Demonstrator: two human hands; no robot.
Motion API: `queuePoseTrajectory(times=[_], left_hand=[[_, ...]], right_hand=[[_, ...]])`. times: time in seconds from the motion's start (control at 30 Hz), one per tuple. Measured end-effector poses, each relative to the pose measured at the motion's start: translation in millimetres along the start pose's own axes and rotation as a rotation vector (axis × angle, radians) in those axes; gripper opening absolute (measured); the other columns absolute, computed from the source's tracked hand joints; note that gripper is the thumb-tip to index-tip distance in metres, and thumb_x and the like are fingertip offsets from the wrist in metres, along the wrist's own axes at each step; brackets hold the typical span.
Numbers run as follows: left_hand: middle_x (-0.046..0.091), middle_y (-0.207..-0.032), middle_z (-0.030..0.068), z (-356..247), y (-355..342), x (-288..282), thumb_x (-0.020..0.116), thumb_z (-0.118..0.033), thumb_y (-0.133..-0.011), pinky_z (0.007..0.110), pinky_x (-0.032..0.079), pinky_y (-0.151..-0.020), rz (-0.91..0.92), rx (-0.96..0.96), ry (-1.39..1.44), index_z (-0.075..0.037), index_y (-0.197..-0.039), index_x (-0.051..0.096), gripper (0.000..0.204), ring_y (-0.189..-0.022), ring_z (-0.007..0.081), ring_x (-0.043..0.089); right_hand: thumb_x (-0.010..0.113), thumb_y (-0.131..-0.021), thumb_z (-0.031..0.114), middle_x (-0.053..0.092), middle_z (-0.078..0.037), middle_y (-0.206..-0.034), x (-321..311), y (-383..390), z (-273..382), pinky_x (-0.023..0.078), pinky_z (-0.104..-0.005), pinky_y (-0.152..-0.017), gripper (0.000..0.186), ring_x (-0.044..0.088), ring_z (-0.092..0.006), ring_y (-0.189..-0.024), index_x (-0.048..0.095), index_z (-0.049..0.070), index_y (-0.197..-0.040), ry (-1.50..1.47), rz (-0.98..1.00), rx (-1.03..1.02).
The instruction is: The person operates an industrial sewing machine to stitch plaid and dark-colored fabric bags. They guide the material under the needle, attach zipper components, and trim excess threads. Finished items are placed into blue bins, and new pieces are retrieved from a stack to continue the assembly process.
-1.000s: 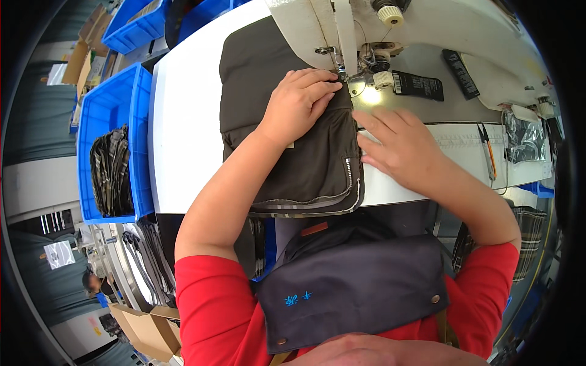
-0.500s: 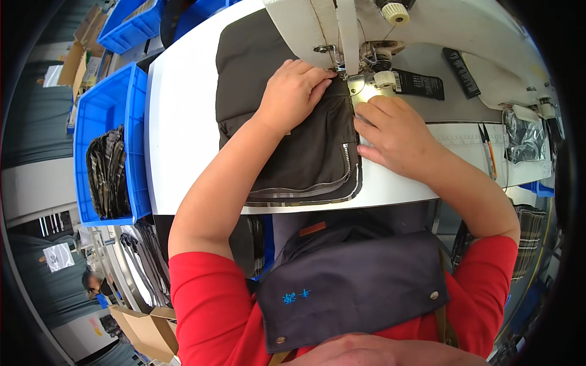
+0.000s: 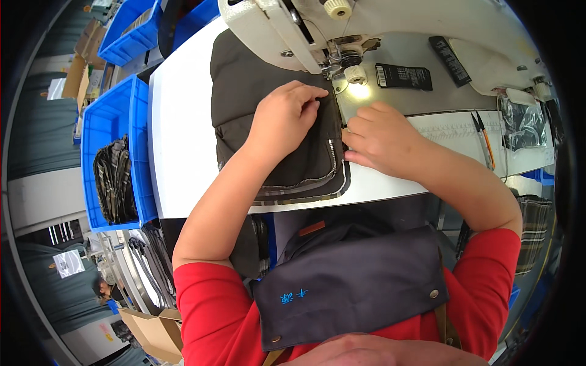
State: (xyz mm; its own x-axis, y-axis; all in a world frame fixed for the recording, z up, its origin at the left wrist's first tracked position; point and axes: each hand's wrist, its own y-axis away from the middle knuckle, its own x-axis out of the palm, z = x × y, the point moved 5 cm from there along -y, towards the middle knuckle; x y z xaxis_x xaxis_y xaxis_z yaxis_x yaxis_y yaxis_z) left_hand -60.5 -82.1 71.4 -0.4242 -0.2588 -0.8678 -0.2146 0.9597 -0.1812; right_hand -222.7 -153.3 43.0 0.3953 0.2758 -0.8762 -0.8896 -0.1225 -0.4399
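Dark-brown zippered fabric piece (image 3: 238, 91) lies by front edge of tabletop (image 3: 180, 140), right side at sewing machine (image 3: 259, 27). Left hand (image 3: 281, 119) rests on it, fingers loosely curved; right hand (image 3: 384, 140) meets right edge, pinch unclear. Likely light, soft, layered; zipper (image 3: 332, 157) stiffer. Best held flat along side edge.
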Motion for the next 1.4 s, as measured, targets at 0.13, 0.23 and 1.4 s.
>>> queuePoseTrajectory(times=[0.13,0.23,1.4], left_hand=[[0.068,-0.092,0.0094,0.3,0.2,4.4,0.067,-0.005,-0.093,0.035,0.052,-0.073,0.028,-0.051,0.053,-0.006,-0.113,0.076,0.022,-0.080,0.0263,0.066],[0.068,-0.091,0.0096,4.7,5.8,11.6,0.067,-0.005,-0.094,0.035,0.053,-0.074,0.018,-0.076,0.071,-0.006,-0.113,0.076,0.022,-0.078,0.0278,0.065],[0.059,-0.147,0.0135,6.2,25.8,4.4,0.076,-0.039,-0.089,0.043,0.044,-0.111,-0.062,0.077,-0.004,-0.009,-0.135,0.067,0.056,-0.135,0.0337,0.054]], right_hand=[[0.082,-0.080,0.030,0.059,-0.001,-0.086,2.6,2.2,-0.5,0.046,-0.0351,-0.079,0.025,0.057,-0.0202,-0.087,0.071,0.009,-0.087,0.005,0.024,0.000],[0.082,-0.078,0.030,0.062,-0.002,-0.092,-3.1,-2.3,1.6,0.047,-0.0358,-0.082,0.026,0.058,-0.0210,-0.094,0.072,0.008,-0.087,0.023,0.017,0.026],[0.080,-0.083,0.034,0.062,-0.007,-0.120,-2.9,-6.5,-9.8,0.045,-0.0401,-0.097,0.034,0.057,-0.0250,-0.113,0.072,0.012,-0.107,0.076,-0.048,0.088]])
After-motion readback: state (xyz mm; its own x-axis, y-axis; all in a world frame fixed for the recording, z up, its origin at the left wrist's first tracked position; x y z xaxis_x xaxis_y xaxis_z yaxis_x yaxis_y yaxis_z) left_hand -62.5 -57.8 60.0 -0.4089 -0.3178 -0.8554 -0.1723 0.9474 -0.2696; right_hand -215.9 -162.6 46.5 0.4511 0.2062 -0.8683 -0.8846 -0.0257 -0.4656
